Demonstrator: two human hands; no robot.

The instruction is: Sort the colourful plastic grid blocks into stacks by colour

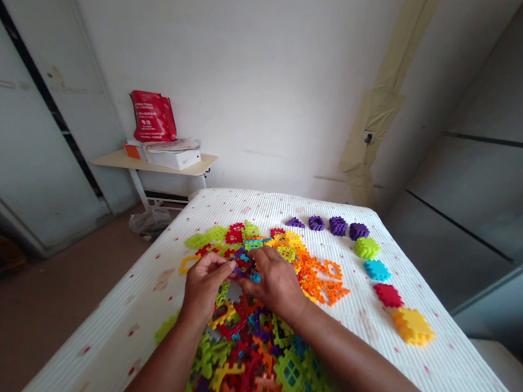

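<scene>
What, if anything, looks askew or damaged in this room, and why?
The tan tape around the wall socket: wrinkled and uneven, like a rough patch. The jumbled plastic pieces look merely unsorted, not spilled.

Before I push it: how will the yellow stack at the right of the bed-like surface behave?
The yellow stack probably won't roll, since it sits low and flat. It looks like loose layers, so a push up high might shear them apart. Its notched edge could snag slightly on the ribbed cloth.
</scene>
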